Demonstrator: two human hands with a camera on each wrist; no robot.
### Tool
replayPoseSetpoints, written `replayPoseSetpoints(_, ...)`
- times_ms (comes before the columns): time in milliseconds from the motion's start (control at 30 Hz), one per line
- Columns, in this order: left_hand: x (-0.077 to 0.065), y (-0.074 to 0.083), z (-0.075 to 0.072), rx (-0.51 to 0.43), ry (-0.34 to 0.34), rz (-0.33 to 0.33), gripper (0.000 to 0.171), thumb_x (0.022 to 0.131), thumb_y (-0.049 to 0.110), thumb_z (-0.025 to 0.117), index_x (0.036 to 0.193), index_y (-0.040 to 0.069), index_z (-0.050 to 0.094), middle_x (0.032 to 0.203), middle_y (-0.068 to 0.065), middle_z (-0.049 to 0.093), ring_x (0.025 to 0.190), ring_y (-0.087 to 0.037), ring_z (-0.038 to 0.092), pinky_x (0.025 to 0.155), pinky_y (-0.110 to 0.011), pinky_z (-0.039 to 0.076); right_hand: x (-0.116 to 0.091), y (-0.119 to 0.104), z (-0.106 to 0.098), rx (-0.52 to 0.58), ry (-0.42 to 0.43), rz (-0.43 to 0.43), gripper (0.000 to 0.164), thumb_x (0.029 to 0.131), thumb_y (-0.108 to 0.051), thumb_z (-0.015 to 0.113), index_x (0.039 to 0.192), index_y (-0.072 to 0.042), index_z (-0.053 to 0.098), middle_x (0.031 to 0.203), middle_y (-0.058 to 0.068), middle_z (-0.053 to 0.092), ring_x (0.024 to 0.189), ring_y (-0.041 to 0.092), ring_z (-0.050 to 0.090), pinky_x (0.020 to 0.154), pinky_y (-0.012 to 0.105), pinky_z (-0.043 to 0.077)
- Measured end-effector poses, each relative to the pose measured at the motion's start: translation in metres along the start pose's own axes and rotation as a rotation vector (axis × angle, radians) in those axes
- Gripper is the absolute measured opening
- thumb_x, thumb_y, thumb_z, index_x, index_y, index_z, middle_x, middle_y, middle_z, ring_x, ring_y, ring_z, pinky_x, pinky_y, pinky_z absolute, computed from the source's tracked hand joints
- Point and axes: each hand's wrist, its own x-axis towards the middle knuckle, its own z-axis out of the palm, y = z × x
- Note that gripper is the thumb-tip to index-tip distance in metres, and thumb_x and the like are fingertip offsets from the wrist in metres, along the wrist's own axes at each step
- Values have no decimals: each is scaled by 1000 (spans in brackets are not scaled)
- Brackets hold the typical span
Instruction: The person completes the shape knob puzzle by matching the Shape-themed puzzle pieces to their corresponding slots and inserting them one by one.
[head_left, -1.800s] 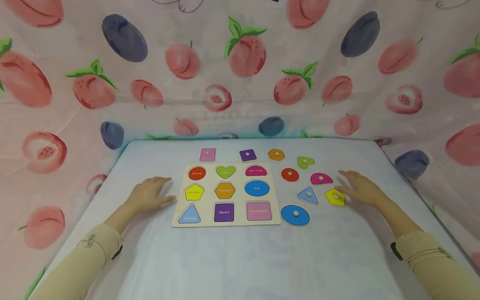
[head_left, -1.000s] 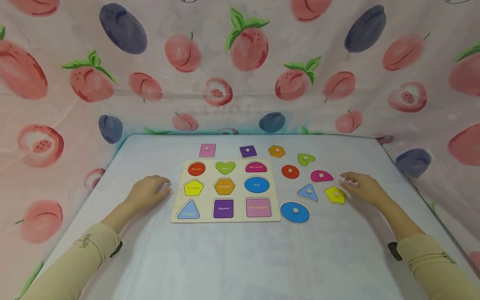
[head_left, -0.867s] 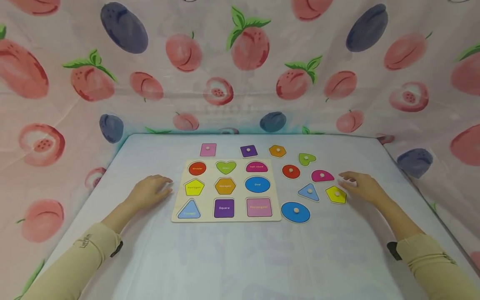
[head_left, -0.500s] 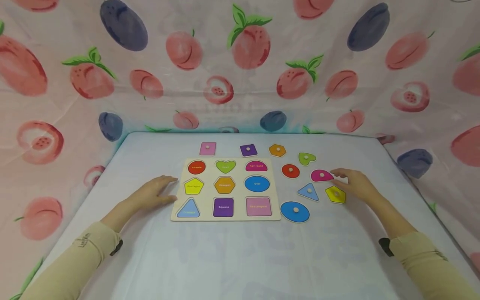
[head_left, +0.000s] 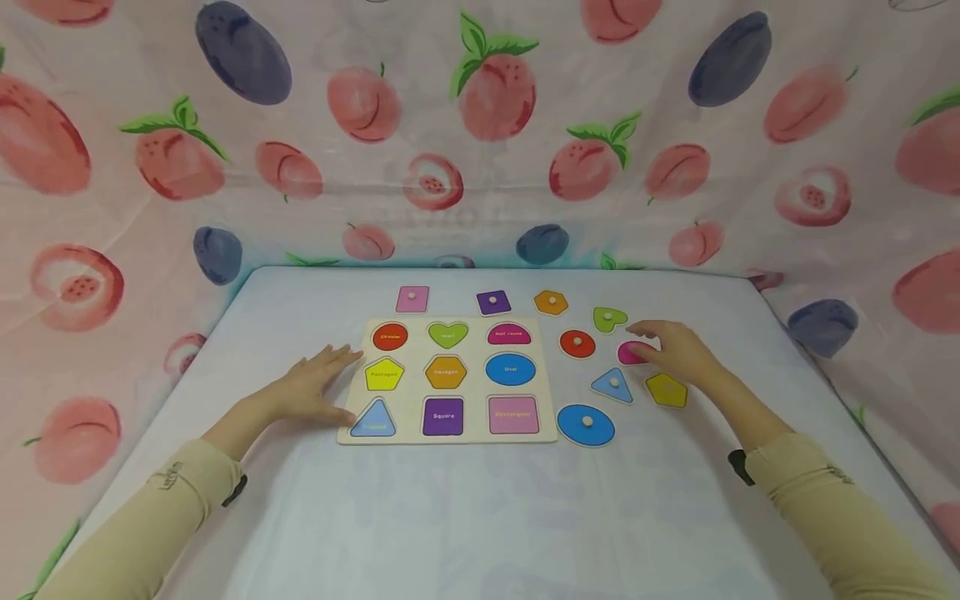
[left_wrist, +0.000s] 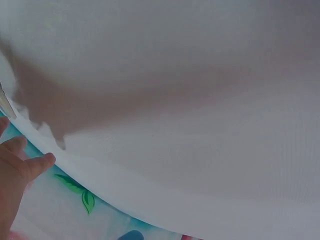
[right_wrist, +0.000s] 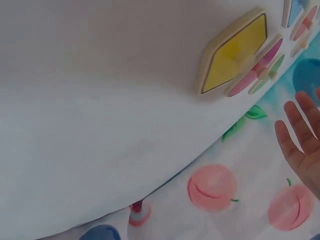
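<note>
In the head view, a pale wooden shape-puzzle board [head_left: 476, 371] lies flat, with coloured, labelled shapes on it. My left hand [head_left: 303, 387] is at the board's left edge, fingers spread, thumb tip beside the blue triangle shape; whether it touches cannot be told. Over the magenta half-round piece [head_left: 628, 354] hovers my right hand [head_left: 678, 354], hiding that piece's right part and knob. Below this hand is a yellow pentagon piece [head_left: 666, 392], and a green heart piece [head_left: 604, 320] sits just past its fingertips. Straight fingers [right_wrist: 300, 127] show in the right wrist view.
Other knobbed pieces lie about the board: a red circle [head_left: 572, 348], blue triangle [head_left: 606, 388], blue oval [head_left: 576, 432], orange hexagon [head_left: 546, 307], purple square [head_left: 487, 308] and pink rectangle [head_left: 407, 306]. A fruit-print cloth [head_left: 495, 183] hangs behind the white table [head_left: 450, 517].
My right hand has moved left, from beside the yellow pentagon piece to over the half-round piece. My left hand has moved right to the board's edge, its fingers spreading wider.
</note>
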Motion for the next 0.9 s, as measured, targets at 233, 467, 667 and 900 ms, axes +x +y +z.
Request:
replayPoseSetpoints(233,3,3,-2,-4,-19,-18,111,65,50,81,150,12,21,156,-22,14,142,-48,4,107,-72,3,14,-9,5,27,-10,-34,46,90,-21,63,130,-2,53,125,25,57,116,43,49,93,55,47)
replayPoseSetpoints(467,5,-1,3,-27,-87,-41,122,61,51,82,152,11,11,158,-20,4,142,-48,-1,105,-74,-2,32,-11,13,103,-40,-108,48,89,-16,64,133,-3,50,133,24,52,121,42,47,98,55,44)
replayPoseSetpoints(667,8,-1,3,-17,-124,-59,123,61,53,81,152,9,12,159,-15,4,143,-46,-3,104,-74,-5,43,-11,21,147,-53,-145,47,90,-13,63,133,-1,50,138,24,48,123,42,46,101,55,41)
replayPoseSetpoints(900,13,3,0,8,-174,-97,126,59,56,81,152,9,9,160,-13,2,143,-46,-4,103,-75,-4,50,-11,29,144,-76,-169,48,87,-14,67,131,-2,52,137,24,48,122,43,48,101,56,41)
